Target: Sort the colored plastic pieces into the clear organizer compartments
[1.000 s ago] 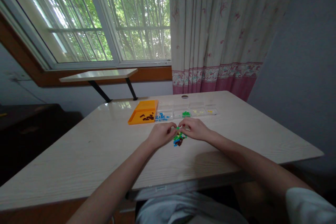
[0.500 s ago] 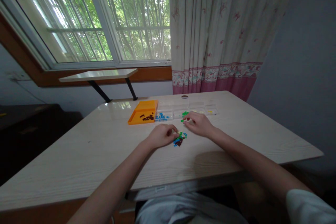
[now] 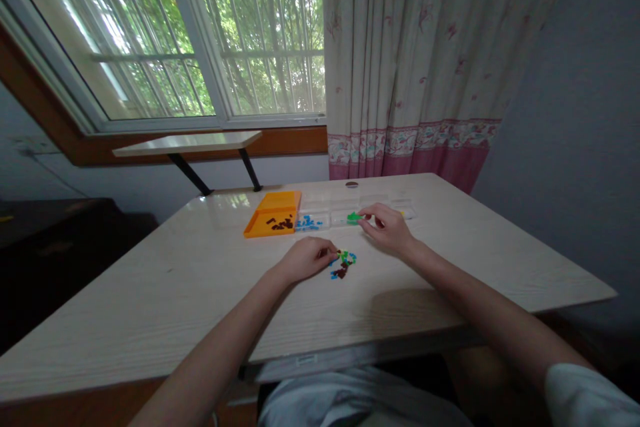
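Observation:
A small mixed pile of blue, green, brown and pale building-block-like pieces (image 3: 343,265) lies on the table. My left hand (image 3: 310,258) rests at the pile's left edge, thumb and fingers closed together; whatever they pinch is too small to make out. Further right and back, my right hand (image 3: 387,231) is over the front of a clear box, its fingertips closed beside the green pieces (image 3: 353,217). I cannot tell whether a piece is between them. The hand partly hides the compartments behind it.
An orange box (image 3: 255,227) with its lid open holds dark brown pieces (image 3: 281,222). Beside it, a clear box holds blue pieces (image 3: 309,223). Another clear box (image 3: 407,213) with yellow bits stands at the right. A raised shelf (image 3: 190,142) stands at the back left.
My right hand has moved slightly right and back, from in front of the green pieces to beside them. The pile has shifted a little under my left fingertips, with fewer green pieces showing.

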The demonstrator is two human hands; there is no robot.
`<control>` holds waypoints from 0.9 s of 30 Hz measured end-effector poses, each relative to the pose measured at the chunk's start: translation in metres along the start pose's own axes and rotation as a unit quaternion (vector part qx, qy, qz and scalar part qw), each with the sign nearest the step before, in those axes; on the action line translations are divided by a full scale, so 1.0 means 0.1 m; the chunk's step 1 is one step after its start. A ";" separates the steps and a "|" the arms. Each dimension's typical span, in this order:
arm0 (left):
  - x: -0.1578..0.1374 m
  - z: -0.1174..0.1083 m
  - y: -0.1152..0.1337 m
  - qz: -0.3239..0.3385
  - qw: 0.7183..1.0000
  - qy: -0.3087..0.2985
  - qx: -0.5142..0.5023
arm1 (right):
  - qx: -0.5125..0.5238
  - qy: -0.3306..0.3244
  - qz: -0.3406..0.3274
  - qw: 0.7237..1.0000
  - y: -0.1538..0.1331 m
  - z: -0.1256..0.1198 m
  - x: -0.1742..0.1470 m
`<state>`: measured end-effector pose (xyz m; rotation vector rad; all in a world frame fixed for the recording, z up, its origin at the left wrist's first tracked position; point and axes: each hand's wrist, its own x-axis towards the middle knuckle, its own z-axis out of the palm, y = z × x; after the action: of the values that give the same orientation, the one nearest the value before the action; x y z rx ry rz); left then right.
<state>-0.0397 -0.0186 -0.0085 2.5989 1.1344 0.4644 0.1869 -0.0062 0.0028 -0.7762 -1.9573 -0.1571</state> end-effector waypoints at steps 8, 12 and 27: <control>-0.01 0.00 -0.01 0.001 1.000 0.006 0.022 | 0.004 0.020 0.000 1.000 0.00 0.00 0.01; -0.02 0.00 0.00 0.008 1.000 0.006 0.025 | 0.000 0.016 0.018 1.000 -0.01 -0.01 0.01; -0.04 0.00 -0.02 0.029 0.999 0.005 0.045 | -0.147 -0.097 0.149 0.973 0.44 0.27 0.02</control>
<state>-0.0436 -0.0206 -0.0094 2.7156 1.1099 0.4478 0.1919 0.0410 -0.0184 -1.3135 -1.9959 -0.1970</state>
